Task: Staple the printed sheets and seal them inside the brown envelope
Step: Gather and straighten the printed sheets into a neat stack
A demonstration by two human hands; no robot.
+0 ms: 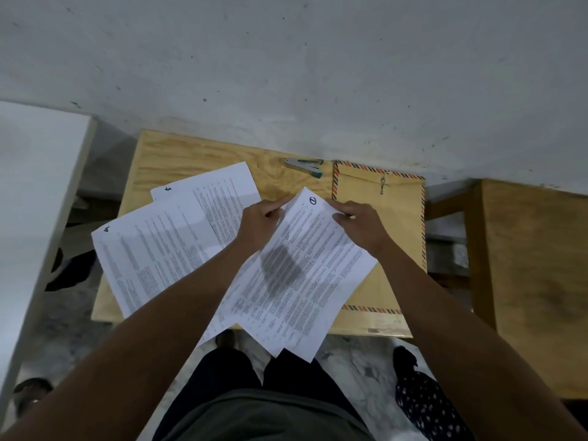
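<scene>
Both of my hands hold a small stack of printed sheets (299, 281) above the table's front edge; the top sheet bears a circled 1. My left hand (259, 222) pinches its upper left edge and my right hand (359, 226) pinches its upper right corner. Two more printed sheets (165, 246) lie overlapping on the wooden table (165, 154) to the left, marked with handwritten numbers. A brown envelope (397, 205) with a striped border and string clasp lies flat at the right, partly under the held sheets. A grey stapler (304, 167) with a teal tip sits by the wall.
The small table stands against a grey wall (286, 58). A white surface (35, 173) is at the left and a second wooden table (534, 265) at the right. Shoes and a patterned cloth (420, 405) lie on the marble floor near my legs.
</scene>
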